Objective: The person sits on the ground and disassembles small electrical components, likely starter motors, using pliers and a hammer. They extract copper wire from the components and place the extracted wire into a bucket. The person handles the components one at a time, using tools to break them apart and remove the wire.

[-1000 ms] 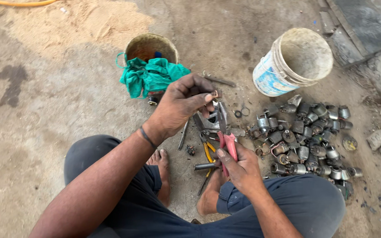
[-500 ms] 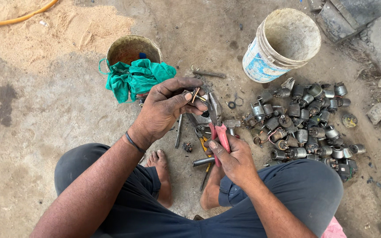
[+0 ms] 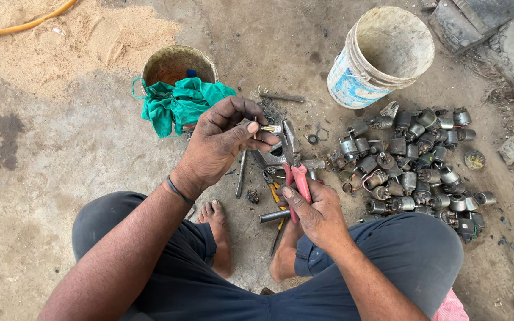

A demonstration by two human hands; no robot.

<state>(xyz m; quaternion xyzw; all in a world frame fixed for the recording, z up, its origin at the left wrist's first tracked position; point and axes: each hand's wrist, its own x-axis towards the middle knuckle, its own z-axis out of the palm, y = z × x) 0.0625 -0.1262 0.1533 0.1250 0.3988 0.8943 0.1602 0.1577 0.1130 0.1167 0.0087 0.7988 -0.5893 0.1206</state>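
Meanwhile the left hand (image 3: 221, 145) pinches a small brass piece (image 3: 270, 128) between thumb and fingers, held above the concrete floor (image 3: 60, 172), while the right hand (image 3: 316, 211) grips red-handled pliers (image 3: 292, 160) (nose touching that piece), near a heap of metal parts (image 3: 414, 160).

left hand (image 3: 218, 145) hovered at eleven o'clock, fingertips pinched together; right hand (image 3: 316, 211) curled tight, knuckles up, forearms bare.

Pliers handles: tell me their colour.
Pinkish red, on the pliers gripped by the right hand; the head view shows them plainly.
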